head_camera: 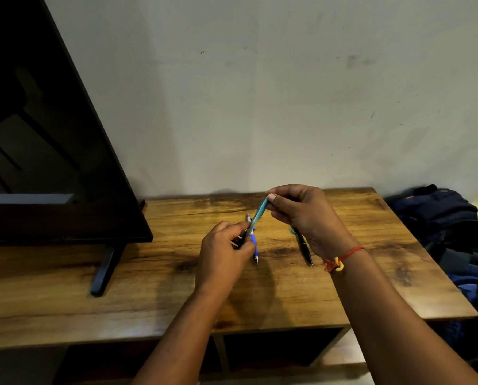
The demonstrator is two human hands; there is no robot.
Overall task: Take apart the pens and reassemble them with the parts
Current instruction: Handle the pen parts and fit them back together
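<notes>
I hold a teal pen (pixel 258 215) slanted above the wooden table (pixel 160 273). My left hand (pixel 223 254) grips its dark lower end. My right hand (pixel 301 215) pinches its upper end between thumb and fingers. A blue and white pen (pixel 254 247) lies on the table just beneath, partly hidden by my left hand. A black pen (pixel 304 247) with a teal end lies to the right, partly under my right wrist.
A dark television (pixel 46 151) on a stand foot (pixel 104 270) fills the left side of the table. A wall rises right behind the table. Dark blue bags (pixel 443 218) are piled off the table's right edge. An open shelf sits under the tabletop.
</notes>
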